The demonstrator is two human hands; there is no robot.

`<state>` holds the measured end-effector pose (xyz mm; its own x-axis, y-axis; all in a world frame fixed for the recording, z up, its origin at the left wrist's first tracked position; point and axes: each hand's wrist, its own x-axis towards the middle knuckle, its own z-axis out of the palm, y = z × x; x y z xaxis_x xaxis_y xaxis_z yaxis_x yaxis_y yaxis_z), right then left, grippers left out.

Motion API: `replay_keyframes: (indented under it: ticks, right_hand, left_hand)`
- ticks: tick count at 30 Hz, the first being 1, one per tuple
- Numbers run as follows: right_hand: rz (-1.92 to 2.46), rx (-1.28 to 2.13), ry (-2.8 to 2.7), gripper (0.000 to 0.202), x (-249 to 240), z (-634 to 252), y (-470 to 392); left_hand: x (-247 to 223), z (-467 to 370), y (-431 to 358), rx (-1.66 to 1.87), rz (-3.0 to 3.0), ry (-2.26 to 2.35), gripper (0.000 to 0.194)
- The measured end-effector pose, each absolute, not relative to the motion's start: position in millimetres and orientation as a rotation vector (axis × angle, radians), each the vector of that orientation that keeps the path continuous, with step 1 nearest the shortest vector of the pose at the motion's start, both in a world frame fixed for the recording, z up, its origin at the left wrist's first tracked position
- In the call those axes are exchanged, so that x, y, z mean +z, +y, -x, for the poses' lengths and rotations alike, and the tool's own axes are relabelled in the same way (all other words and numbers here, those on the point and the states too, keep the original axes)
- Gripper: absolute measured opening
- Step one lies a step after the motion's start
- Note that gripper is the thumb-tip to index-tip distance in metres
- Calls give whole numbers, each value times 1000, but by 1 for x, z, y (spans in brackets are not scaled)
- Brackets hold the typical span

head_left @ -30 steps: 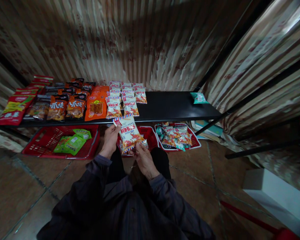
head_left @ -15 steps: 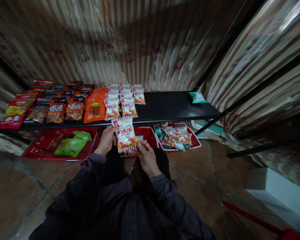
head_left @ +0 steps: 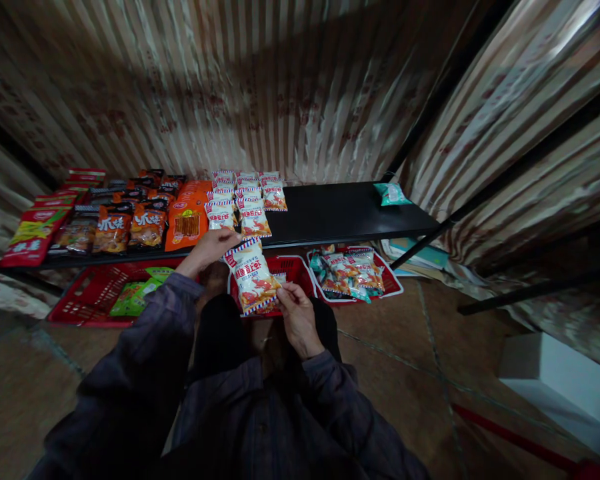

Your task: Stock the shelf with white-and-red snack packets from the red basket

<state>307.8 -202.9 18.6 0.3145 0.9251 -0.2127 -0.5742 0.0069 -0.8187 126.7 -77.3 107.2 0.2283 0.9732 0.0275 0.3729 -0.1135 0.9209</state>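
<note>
My right hand pinches the lower right corner of a white and orange snack bag with a striped edge, held in front of the shelf. My left hand is at the shelf's front edge, fingers stretched to the right, the tips by the lower edges of the front snack bags; whether they touch is hard to tell. It is off the held bag. Rows of matching snack bags lie on the black shelf. Below the held bag is a red basket with more such bags, partly hidden.
Left on the shelf are an orange packet, black and orange packets and red packets. A teal bag lies far right. Two more red baskets hold green packets and mixed bags. A white box stands right.
My left hand has let go of the held bag's upper left corner and moved up to the shelf edge. The bag, still in my right hand, has dropped slightly and tilted.
</note>
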Motion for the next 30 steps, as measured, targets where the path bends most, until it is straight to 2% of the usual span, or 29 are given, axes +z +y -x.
replay_keyframes:
  ticks: [4,15,25,30]
  right_hand:
    - [994,1211,-546,26,17,-312,-200]
    - [989,1161,-537,26,21,-311,-205]
    - [1008,1175,-457,31,26,-309,-205]
    - [1167,944,-774,28,19,-314,-202]
  left_hand:
    - [109,-139,-73,680,-1580,1172,30]
    - [95,-145,-74,1068,-1391,1323,23]
    - [103,-147,-78,1032,-1365,1321,24]
    - [104,-146,-78,985,-1350,1303,20]
